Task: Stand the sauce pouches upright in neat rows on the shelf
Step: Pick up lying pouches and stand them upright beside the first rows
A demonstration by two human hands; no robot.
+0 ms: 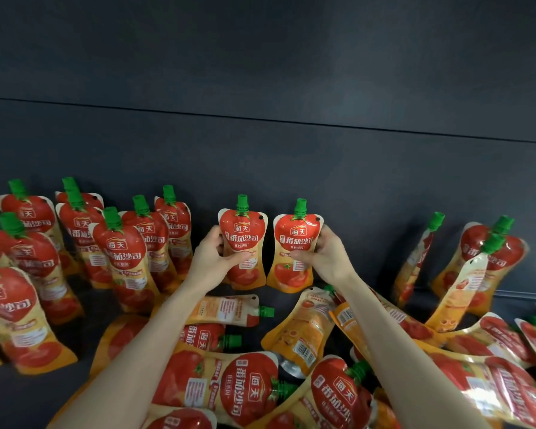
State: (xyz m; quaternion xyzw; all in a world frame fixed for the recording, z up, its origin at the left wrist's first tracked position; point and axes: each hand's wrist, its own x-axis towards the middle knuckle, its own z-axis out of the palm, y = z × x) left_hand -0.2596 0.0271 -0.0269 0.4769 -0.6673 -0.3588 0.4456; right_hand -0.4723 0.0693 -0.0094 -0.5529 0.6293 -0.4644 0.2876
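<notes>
Head view looks down on a dark shelf [19, 404] crowded with sauce pouches. Each pouch is red at the top with a tomato picture and white Chinese lettering, orange-yellow lower down, and has a green screw cap.

The left hand [211, 255] grips the left pouch [243, 239] by its left edge, thumb across the front and fingers curled behind. The right hand [325, 255] grips the right pouch [294, 243] by its right edge in the same way. Both pouches are upright, caps up, fronts to the camera, side by side and just apart, near the back wall [291, 150]. Whether their bottoms rest on the shelf cannot be told.

On the left of the shelf, the standing pouches [121, 252] are upright in loose rows, some overlapping. At the front and middle, the lying pouches [239, 382] are heaped flat, caps pointing various ways, some showing barcoded backs. At the right, the leaning pouches [477, 258] tilt against the back wall.
</notes>
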